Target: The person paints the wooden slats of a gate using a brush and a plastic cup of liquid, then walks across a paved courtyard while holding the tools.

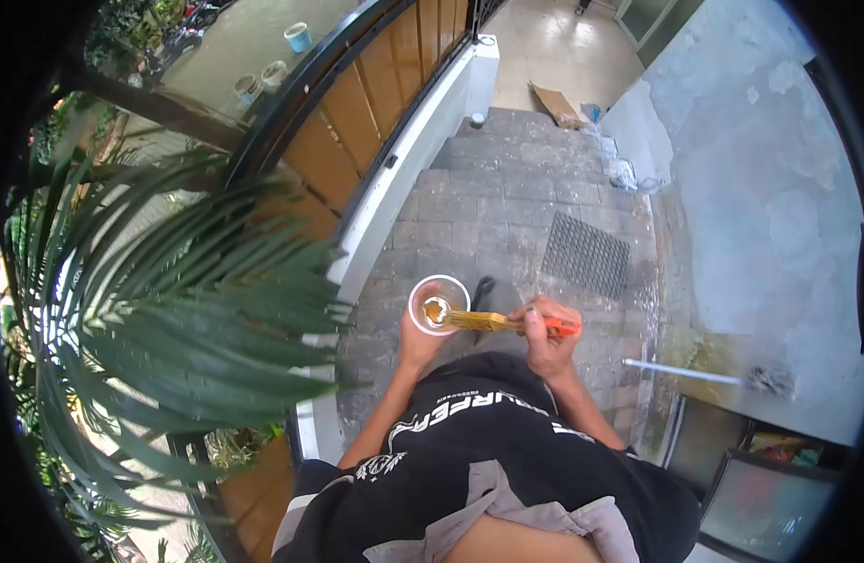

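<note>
A round, white-rimmed cup [439, 305] with a little amber liquid at its bottom is held in my left hand [420, 343], whose fingers are mostly hidden under and behind it. My right hand [550, 340] is closed on the orange handle of a paintbrush [488, 322]. The brush lies nearly level, its yellowish bristles pointing left and reaching the cup's right rim.
Grey paved steps [498, 192] with a dark textured mat [587, 254] lie ahead. Left stand a wood-panelled gate [357, 108] and palm leaves [207, 328]. Right are a patchy wall [760, 188], a white pole [681, 371] and a glass-fronted cabinet [765, 507]. Cardboard [554, 103] lies farther up.
</note>
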A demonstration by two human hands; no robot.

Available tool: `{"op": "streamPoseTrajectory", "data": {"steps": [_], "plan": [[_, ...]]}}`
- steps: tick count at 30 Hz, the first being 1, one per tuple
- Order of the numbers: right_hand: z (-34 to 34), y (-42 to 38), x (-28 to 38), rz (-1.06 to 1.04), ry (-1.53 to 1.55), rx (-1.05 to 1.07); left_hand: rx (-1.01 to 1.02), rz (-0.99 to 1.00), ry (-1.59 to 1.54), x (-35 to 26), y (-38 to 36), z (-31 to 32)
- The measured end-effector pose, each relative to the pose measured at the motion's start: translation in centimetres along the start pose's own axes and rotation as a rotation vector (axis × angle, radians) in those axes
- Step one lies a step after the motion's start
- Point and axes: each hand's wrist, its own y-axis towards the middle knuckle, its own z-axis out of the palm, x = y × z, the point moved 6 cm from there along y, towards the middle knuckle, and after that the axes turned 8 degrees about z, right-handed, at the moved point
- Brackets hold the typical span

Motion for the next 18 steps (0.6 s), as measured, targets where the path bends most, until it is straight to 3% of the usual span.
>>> {"op": "streamPoseTrajectory", "data": {"steps": [2, 4, 8, 11, 18], "plan": [[-1.1, 3.0, -1.7, -0.011, -0.033, -0.024, -0.008, -0.014, 0.003, 1.2, 3.8, 1.7], [-2.8, 7.0, -4.5, 0.126, 0.118, -0.14, 0.007, -0.016, 0.087, 2.1, 8.0, 4.0], [-7.5, 17.1, -8.2, 0.035, 0.068, -0.065, -0.019, 0.001, 0.048, 3.6, 17.0, 10.7], [-10.8, 26.5, -7.1, -0.176, -0.13, 0.112, -0.09, 0.033, -0.022, 4.2, 25.3, 16.5], [-15.9, 44.6, -7.2, -0.328, -0.22, 0.295, -0.154, 0.086, 0.026, 0.8, 40.9, 26.1]]}}
